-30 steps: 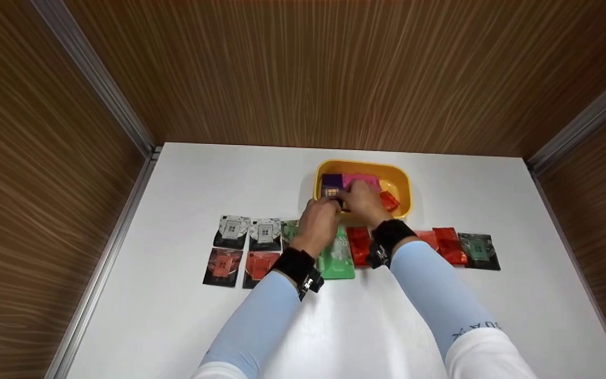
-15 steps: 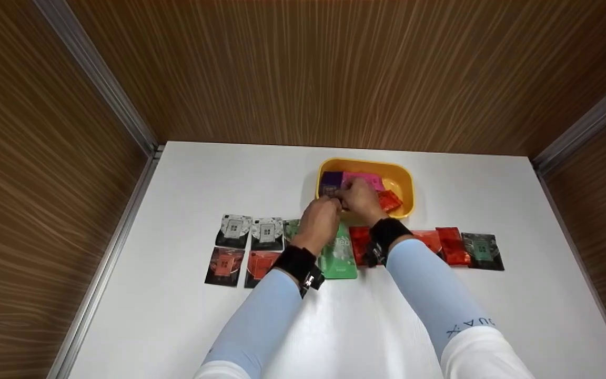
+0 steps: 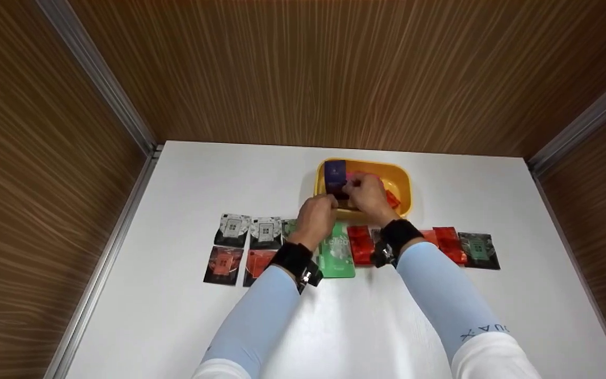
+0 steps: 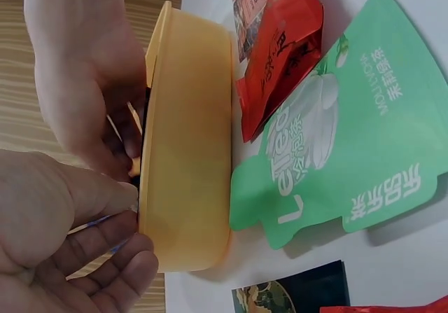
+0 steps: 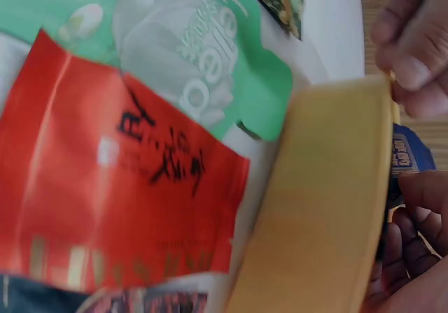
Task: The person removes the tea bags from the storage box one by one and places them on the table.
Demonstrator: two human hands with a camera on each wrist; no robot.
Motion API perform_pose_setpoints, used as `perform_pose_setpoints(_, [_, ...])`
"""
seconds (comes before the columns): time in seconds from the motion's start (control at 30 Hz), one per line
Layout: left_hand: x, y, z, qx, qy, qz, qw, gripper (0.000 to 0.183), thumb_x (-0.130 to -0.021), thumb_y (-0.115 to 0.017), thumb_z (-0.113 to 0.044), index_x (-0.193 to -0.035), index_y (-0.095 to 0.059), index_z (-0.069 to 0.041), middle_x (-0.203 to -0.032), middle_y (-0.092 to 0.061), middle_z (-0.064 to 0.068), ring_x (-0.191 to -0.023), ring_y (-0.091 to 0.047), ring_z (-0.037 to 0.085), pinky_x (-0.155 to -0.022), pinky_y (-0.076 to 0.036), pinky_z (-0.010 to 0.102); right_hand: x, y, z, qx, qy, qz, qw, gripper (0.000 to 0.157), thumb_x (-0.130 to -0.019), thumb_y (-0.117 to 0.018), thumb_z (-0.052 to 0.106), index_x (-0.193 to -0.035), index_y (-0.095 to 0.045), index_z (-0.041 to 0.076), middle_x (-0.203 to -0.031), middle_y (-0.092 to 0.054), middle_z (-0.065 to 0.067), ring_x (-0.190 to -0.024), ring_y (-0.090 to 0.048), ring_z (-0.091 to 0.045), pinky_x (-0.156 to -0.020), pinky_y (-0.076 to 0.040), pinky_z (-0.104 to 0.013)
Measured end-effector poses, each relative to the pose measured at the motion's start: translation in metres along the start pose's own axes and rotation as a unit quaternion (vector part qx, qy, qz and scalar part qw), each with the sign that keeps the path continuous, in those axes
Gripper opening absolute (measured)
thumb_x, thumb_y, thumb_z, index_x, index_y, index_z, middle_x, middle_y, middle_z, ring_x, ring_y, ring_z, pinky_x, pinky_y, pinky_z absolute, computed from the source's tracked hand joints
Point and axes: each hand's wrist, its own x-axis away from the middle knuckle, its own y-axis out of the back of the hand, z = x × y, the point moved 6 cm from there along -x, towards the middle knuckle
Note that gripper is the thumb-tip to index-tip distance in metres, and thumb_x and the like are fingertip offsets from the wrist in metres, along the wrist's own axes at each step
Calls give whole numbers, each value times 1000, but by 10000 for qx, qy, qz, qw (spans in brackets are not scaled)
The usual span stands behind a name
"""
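In the head view, a dark blue sachet (image 3: 335,171) stands up at the left of the yellow basket (image 3: 401,181), its top above the other contents. My right hand (image 3: 369,196) reaches into the basket and pinches this sachet near its right side. At the near left rim is my left hand (image 3: 316,216), fingers bent; whether anything lies between its fingertips is hidden. A printed blue sachet (image 5: 411,148) shows beside the right thumb in the right wrist view. Behind the right hand lie a pink packet (image 3: 355,175) and a red packet (image 3: 392,199).
Sachets lie in rows before the basket: white-and-black ones (image 3: 233,230), red-and-black ones (image 3: 223,265), a green pouch (image 3: 339,258), red packets (image 3: 361,246) and a dark green sachet (image 3: 479,250). Wood-grain panels (image 3: 303,73) surround the white table (image 3: 229,173).
The dark blue sachet has risen and moved toward the basket's far rim. My right hand has shifted slightly right and away from the left hand, opening a gap between them.
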Motion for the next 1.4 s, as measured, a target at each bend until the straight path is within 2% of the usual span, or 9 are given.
perform_pose_setpoints(0.27, [-3,8,9,1055,550,-275,9925,34,-103,-68,-16,-136,-66,-7,-122,-70,12,-111,-66,27,-94,-54,39,15,25,-2,-671,-18,-112,9977,13,-101,-70,16,-104,-70,3,-94,-68,-9,-71,-69,-20,-58,-57,-25])
perform_pose_setpoints(0.37, [-5,12,11,1629,740,-348,9833,49,-102,-71,-18,-147,-56,-7,-135,-65,14,-120,-64,28,-98,-54,40,25,32,2,-610,187,-286,9976,13,-100,-71,16,-101,-70,4,-93,-67,-8,-76,-66,-20,-63,-55,-22])
perform_pose_setpoints(0.53, [-5,11,12,2587,929,-111,9614,66,-102,-72,-21,-160,-41,-10,-151,-57,13,-133,-60,28,-105,-54,40,46,33,10,-591,504,-394,9962,10,-99,-73,15,-99,-69,5,-93,-65,-6,-85,-58,-19,-71,-49,-22])
perform_pose_setpoints(0.67, [5,11,10,2861,885,54,9541,59,-104,-70,-26,-157,-48,-12,-144,-64,12,-128,-64,24,-101,-56,38,62,29,12,-817,691,-399,9935,9,-98,-73,13,-97,-69,5,-97,-66,-7,-91,-59,-20,-75,-51,-22])
perform_pose_setpoints(0.8, [21,10,7,2782,676,69,9581,42,-103,-71,-26,-142,-63,-11,-123,-75,9,-109,-71,20,-90,-58,36,83,25,7,-1148,611,-355,9909,9,-99,-72,11,-100,-67,3,-96,-66,-8,-90,-61,-20,-73,-52,-22])
perform_pose_setpoints(0.9, [38,0,6,2856,660,210,9559,40,-101,-74,-24,-137,-66,-10,-111,-77,8,-96,-72,17,-81,-58,33,102,19,-8,-1406,408,-280,9888,11,-99,-73,11,-100,-66,2,-90,-63,-6,-84,-60,-19,-70,-51,-22])
perform_pose_setpoints(1.07, [78,-30,0,2970,896,611,9487,40,-98,-77,-24,-132,-61,-11,-100,-77,6,-79,-71,15,-65,-56,30,142,7,-45,-1620,-26,-121,9867,15,-97,-77,14,-97,-66,4,-83,-64,-3,-77,-61,-18,-65,-51,-26])
perform_pose_setpoints(1.2, [109,-56,-11,2800,805,787,9534,32,-95,-80,-23,-119,-61,-12,-93,-76,4,-72,-67,10,-62,-55,27,177,4,-74,-1799,-506,43,9824,16,-95,-78,11,-96,-65,2,-78,-66,-2,-70,-61,-15,-60,-50,-26])
perform_pose_setpoints(1.4, [136,-86,-24,2648,693,1132,9551,25,-97,-78,-23,-114,-68,-8,-86,-79,2,-63,-65,5,-57,-51,24,212,3,-106,-1754,-1241,229,9764,17,-94,-78,9,-97,-65,-1,-73,-65,-2,-61,-55,-12,-53,-45,-25])
